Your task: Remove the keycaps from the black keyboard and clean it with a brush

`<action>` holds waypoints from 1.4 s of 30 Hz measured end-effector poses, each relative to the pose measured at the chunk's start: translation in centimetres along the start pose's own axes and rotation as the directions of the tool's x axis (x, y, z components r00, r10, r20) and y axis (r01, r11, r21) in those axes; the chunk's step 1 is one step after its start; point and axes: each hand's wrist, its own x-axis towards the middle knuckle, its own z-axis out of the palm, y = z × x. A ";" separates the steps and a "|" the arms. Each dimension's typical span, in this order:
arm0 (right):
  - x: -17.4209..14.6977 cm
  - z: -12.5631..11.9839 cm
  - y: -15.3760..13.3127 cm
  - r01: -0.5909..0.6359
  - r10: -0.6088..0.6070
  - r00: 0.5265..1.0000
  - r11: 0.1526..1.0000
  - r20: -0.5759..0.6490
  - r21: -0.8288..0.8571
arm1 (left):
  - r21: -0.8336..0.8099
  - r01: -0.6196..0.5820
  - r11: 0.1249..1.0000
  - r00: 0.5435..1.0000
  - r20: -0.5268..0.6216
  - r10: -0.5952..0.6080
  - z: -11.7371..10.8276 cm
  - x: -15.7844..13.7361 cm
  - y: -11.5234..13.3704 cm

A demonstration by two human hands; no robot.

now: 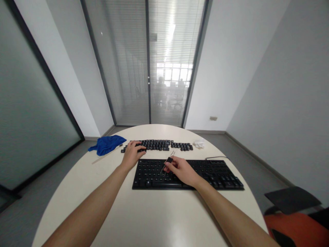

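A black keyboard (164,185) lies across the table in front of me, with many of its keycaps off on the left and middle. My right hand (181,168) is closed on a keycap puller (169,160) with a dark handle and thin wire loops. It is held slantwise above the keyboard's middle. Beyond the keyboard, loose black keycaps (156,144) stand in rows. My left hand (133,152) reaches to the left end of these rows, fingers apart and curved over the keycaps. Whether a fingertip grips one of them is hard to see.
A blue cloth (106,144) lies at the table's left, beside a thin brush (105,156). Crumpled white tissue (198,144) sits right of the keycaps. The keyboard's cable (217,157) trails behind it. An orange and black chair (295,223) stands at the right of the round table (123,219).
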 end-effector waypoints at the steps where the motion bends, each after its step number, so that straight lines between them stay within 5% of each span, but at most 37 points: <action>1: 0.0 -0.2 0.0 -0.007 0.007 1.000 1.000 -0.004 0.003 | -0.008 -0.003 1.000 1.000 -0.011 0.003 -0.2 0.0 0.3; 7: -0.5 -2.6 -0.3 0.010 -0.009 1.000 0.997 0.004 -0.076 | -0.129 -0.032 0.991 0.993 -0.118 0.017 -2.3 0.9 4.3; 11: -1.0 -3.5 -0.5 0.041 -0.026 0.991 0.992 0.131 -0.120 | -0.233 -0.083 0.969 0.991 0.079 0.104 -3.4 0.9 8.5; 17: -1.3 -4.2 -1.0 0.114 -0.074 0.983 0.962 0.166 -0.247 | -0.304 -0.161 0.939 0.908 0.327 0.261 -2.4 -1.9 12.6; 21: -1.4 -4.4 -1.4 0.176 -0.110 0.969 0.935 0.223 -0.307 | -0.318 -0.253 0.914 0.863 0.352 0.362 -1.5 -3.1 12.6; 28: -1.4 -3.8 -1.7 0.196 -0.127 0.965 0.930 0.228 -0.310 | -0.276 -0.267 0.924 0.845 0.394 0.362 -1.6 -2.5 11.8; 42: -1.2 -3.4 -2.1 0.223 -0.150 0.964 0.905 0.219 -0.362 | -0.353 -0.246 0.903 0.895 0.274 0.351 -2.7 -2.9 11.7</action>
